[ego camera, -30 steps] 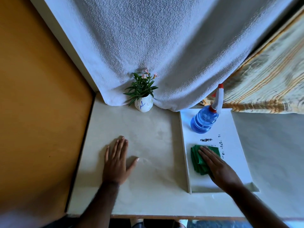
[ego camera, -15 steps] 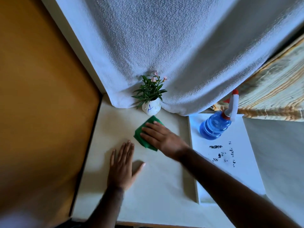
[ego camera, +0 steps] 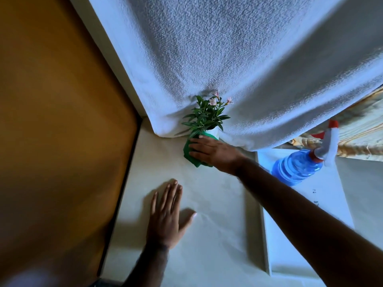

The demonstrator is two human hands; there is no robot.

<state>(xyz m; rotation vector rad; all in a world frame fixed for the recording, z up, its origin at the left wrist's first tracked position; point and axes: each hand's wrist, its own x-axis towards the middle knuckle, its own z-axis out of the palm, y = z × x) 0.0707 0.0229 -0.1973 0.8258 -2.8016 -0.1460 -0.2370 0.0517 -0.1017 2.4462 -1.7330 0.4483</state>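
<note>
My right hand (ego camera: 211, 151) lies with straight fingers on a folded green cloth (ego camera: 189, 155) and presses it onto the cream table (ego camera: 217, 224), right in front of a small white vase (ego camera: 213, 133) of green leaves and pink flowers. The cloth's far edge touches the vase foot. Flat on the table nearer to me rests my left hand (ego camera: 165, 216), fingers spread and holding nothing.
A white board (ego camera: 290, 255) with small dark specks lies at the right, and a blue spray bottle (ego camera: 298, 166) with a white and red nozzle stands on its far end. A white towel (ego camera: 228, 59) hangs behind the vase. An orange wall (ego camera: 51, 121) bounds the left.
My right hand carried the green cloth from the white board leftward across the table, then pushed it farther back up to the vase. The left hand stayed flat in place.
</note>
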